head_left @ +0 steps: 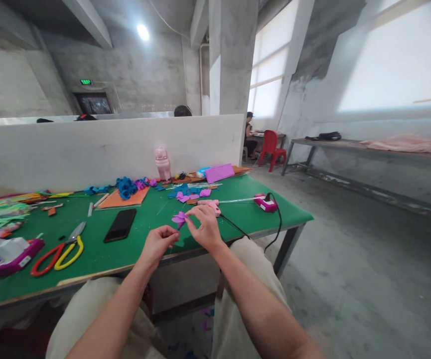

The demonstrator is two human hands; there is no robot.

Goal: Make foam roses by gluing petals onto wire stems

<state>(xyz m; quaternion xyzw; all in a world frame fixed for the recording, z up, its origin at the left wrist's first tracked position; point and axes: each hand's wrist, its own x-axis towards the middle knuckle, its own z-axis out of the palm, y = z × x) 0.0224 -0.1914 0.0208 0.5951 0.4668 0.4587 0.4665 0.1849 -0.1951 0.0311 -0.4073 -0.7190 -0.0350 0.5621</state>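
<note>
Both hands pinching a purple paper flower [180,218], left hand [158,244] seemingly gripping its stem, right hand [205,227] at two o'clock shaping petals, black phone [120,225] lying at ten o'clock

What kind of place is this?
Probably a craft workshop in a bare concrete hall: a green table strewn with paper flowers, scissors and a glue gun.

Craft workshop in a bare concrete hall: green worktop [237,209] with scissors [60,249] at 9 o'clock, paper scraps [191,192] at 12 o'clock, white divider [106,149] behind.
</note>
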